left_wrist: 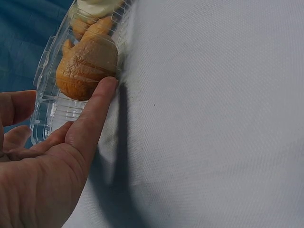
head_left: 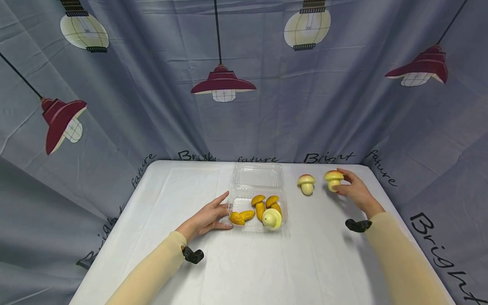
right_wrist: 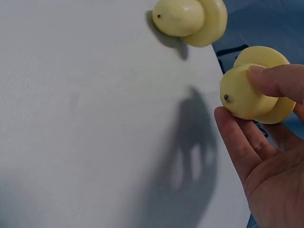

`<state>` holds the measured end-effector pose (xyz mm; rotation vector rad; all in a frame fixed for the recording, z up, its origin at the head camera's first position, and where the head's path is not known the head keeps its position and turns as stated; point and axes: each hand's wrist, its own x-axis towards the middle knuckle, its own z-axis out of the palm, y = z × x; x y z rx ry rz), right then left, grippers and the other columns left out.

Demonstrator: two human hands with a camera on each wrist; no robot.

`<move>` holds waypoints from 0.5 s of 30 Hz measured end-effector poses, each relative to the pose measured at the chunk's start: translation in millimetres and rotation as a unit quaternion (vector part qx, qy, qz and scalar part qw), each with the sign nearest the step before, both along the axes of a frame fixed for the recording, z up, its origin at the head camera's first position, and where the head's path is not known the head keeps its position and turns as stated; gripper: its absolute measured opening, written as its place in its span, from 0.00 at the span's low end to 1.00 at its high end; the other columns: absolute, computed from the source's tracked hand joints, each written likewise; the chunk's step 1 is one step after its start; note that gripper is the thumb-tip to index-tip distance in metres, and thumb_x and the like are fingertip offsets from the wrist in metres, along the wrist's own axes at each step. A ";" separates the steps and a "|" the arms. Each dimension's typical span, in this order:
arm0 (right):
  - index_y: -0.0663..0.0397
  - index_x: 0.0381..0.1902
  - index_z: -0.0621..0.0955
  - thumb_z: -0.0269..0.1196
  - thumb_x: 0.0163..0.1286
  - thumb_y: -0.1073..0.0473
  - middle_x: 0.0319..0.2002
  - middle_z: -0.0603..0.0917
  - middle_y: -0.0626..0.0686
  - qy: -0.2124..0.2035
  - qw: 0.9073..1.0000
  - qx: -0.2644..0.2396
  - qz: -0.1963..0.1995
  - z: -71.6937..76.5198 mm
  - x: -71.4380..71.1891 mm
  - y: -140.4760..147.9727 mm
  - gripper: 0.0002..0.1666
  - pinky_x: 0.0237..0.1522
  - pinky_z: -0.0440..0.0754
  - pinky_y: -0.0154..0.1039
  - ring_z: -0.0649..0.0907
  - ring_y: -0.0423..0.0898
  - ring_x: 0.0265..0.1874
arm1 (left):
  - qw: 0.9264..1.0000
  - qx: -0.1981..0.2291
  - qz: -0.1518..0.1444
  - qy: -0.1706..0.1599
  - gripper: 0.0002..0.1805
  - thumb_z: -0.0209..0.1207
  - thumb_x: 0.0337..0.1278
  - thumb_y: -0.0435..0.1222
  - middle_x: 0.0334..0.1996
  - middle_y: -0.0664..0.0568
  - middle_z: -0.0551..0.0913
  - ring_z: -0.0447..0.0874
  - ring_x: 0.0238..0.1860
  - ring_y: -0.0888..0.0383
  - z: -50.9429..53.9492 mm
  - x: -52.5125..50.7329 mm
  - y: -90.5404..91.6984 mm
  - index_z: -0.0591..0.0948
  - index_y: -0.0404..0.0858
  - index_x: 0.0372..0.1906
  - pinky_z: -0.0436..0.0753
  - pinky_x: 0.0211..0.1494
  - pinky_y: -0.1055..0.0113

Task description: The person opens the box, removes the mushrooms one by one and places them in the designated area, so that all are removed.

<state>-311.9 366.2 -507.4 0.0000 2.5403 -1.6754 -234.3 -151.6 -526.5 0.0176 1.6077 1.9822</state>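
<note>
A toy mushroom (head_left: 333, 179) with a yellow cap is pinched between the thumb and fingers of my right hand (head_left: 355, 191); the right wrist view shows this mushroom (right_wrist: 244, 92) off the table, above its shadow. Another toy mushroom (head_left: 306, 184) lies on the table to its left. My left hand (head_left: 207, 217) touches the left side of a clear plastic box (head_left: 238, 204), fingers fairly straight. Inside the box are orange-brown mushrooms (head_left: 260, 209) and one pale yellow mushroom (head_left: 272, 218). In the left wrist view, a fingertip presses the box wall beside an orange-brown mushroom (left_wrist: 88, 66).
The box's clear lid (head_left: 258, 175) lies folded back behind it. A white cloth covers the table (head_left: 244, 271). Grey curtains (head_left: 251, 127) printed with lamps and lettering surround its back and sides. Each wrist carries a small black camera (head_left: 193, 255).
</note>
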 end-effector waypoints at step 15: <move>0.58 0.83 0.49 0.66 0.70 0.67 0.76 0.55 0.72 -0.026 0.999 0.033 -0.017 -17.1 -5.2 1.3 0.52 0.46 0.85 0.31 0.70 0.63 0.62 | 1.000 -0.003 0.003 -0.003 0.43 0.49 0.74 0.25 0.80 0.32 0.44 0.64 0.72 0.33 -1.8 0.0 -0.1 0.48 0.58 0.84 0.85 0.55 0.44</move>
